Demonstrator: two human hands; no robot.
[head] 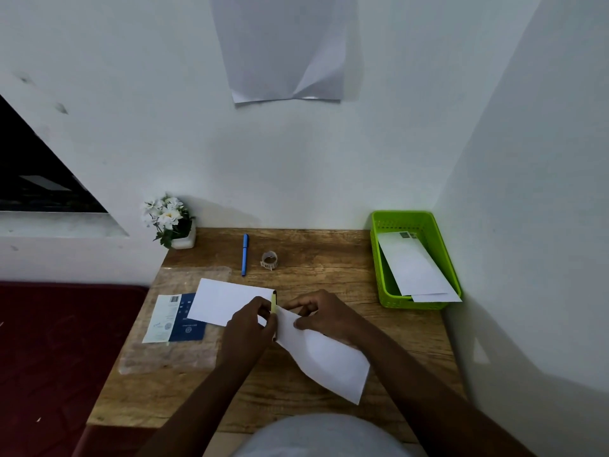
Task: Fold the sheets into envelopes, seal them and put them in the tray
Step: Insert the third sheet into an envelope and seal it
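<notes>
White folded sheet (324,359) at frame centre: right hand (324,313) pinches its end steady while left hand (250,324) grips a yellow glue stick (274,305) for sealing; green tray (389,258) waits at right

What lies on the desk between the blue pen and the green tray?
In the head view, a small roll of tape stands between the blue pen and the green tray; otherwise bare wood.

**Paper, wood grain and plastic**

You work on a surface (329,258) of matt, grained wood. Your folded sheet (324,357) is smooth white paper, as are the envelopes (412,265) in the green plastic lattice tray (382,258). A clear, glossy plastic sleeve (171,354) lies at your left.
</notes>
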